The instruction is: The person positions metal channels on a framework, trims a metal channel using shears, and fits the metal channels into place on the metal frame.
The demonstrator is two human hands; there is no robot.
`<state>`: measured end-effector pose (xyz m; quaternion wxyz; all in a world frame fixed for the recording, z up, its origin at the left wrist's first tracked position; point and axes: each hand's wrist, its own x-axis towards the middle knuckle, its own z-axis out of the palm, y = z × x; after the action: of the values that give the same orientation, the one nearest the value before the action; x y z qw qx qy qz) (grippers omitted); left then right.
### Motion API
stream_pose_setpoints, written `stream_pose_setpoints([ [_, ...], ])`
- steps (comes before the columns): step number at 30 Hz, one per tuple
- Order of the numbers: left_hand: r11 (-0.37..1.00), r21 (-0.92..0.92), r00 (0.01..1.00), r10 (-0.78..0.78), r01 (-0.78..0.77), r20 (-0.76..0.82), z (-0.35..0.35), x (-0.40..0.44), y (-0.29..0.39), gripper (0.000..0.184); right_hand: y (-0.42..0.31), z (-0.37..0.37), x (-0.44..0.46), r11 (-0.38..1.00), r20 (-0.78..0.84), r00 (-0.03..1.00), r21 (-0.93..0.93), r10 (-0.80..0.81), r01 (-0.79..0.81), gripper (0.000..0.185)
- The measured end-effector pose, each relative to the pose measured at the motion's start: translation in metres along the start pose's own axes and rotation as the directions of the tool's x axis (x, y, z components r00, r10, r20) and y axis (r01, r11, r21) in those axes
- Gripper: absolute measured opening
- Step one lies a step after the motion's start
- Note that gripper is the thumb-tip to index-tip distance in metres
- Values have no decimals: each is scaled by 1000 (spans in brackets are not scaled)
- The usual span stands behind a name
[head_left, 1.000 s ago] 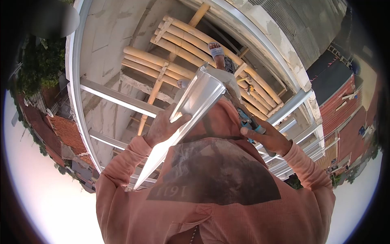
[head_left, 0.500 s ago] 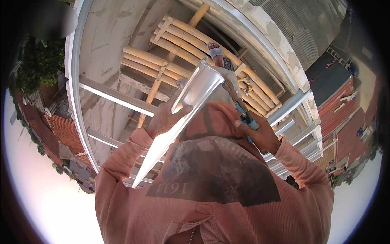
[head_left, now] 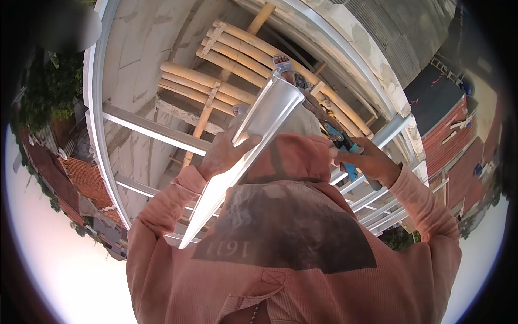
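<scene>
Metal channel (head_left: 264, 125) and snips (head_left: 339, 136), both held
Left grip (head_left: 222, 154) clasps the channel; right grip (head_left: 372, 162) wraps the snips' handles.

Behind the metal channel (head_left: 274, 110), most fingers of the left hand (head_left: 224, 155) are out of sight, while its thumb covers a bit of the metal. The right hand (head_left: 375, 163) hides part of the handles of the blue-and-black cutters (head_left: 335, 132); whether their tips touch the channel is unclear. Of 2 sandals (head_left: 284, 67), 1 is mostly concealed. The bottom edge crops the shirt (head_left: 356, 294); a grey blob (head_left: 70, 26) at upper left is blurred.
</scene>
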<state>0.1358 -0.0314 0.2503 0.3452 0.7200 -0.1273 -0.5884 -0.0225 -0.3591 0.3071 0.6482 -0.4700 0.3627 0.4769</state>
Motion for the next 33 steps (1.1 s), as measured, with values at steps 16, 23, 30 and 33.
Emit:
stream_pose_setpoints([
  [16, 999, 46, 998, -31, 28, 57, -10, 24, -32, 69, -93, -49, -4, 891, 23, 964, -388, 266, -237, 31],
  [23, 992, -67, 993, -107, 104, -45, -22, 22, -18, 65, -113, -64, 33, 790, -19, 973, -581, 229, -197, 45],
  [30, 994, -76, 997, -77, 75, -22, -16, 20, -16, 62, 34, -3, 32, 844, 336, 933, 458, 128, -280, 80],
  [33, 977, -161, 991, -137, 137, 10, -19, 19, -8, 58, 38, -2, 24, 807, 359, 932, 536, 48, -249, 82],
])
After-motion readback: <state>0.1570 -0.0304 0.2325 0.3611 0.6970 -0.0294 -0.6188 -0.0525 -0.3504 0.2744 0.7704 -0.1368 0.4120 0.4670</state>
